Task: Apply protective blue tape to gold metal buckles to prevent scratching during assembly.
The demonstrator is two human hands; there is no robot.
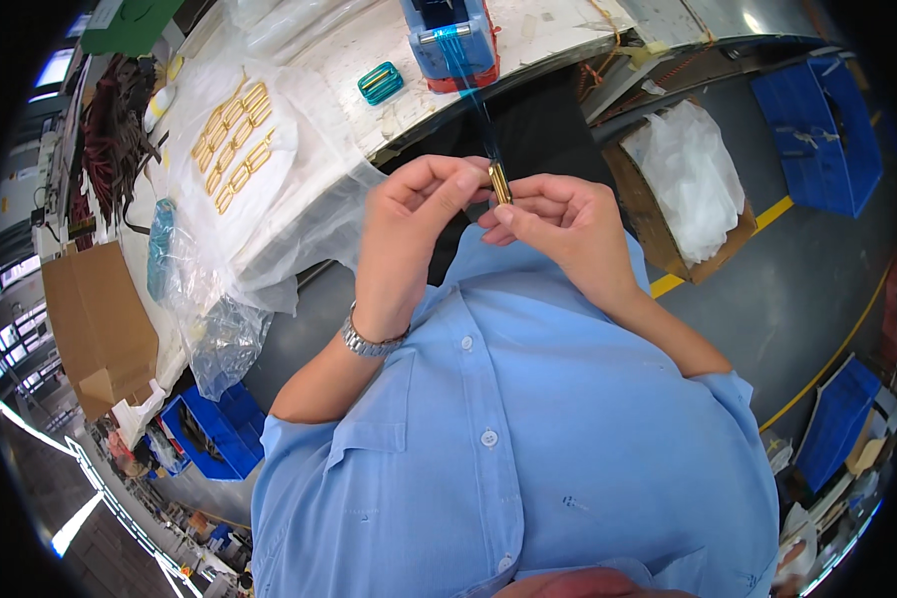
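In front of my shirt, both hands meet at a small gold metal buckle. My right hand pinches it between thumb and fingers. My left hand is closed at its upper end, thumb against index finger. A strip of clear blue film runs from the blue tape dispenser at the table edge down to the buckle; where it ends is hidden by my fingers. Left of the dispenser lies a teal roll-like piece with a bit of gold in it. Several gold buckles rest in rows on white sheeting.
Clear plastic sheeting drapes over the edge of the white worktable. A cardboard box with white plastic bags stands on the floor to the right, near a blue bin. Another cardboard box is at the left.
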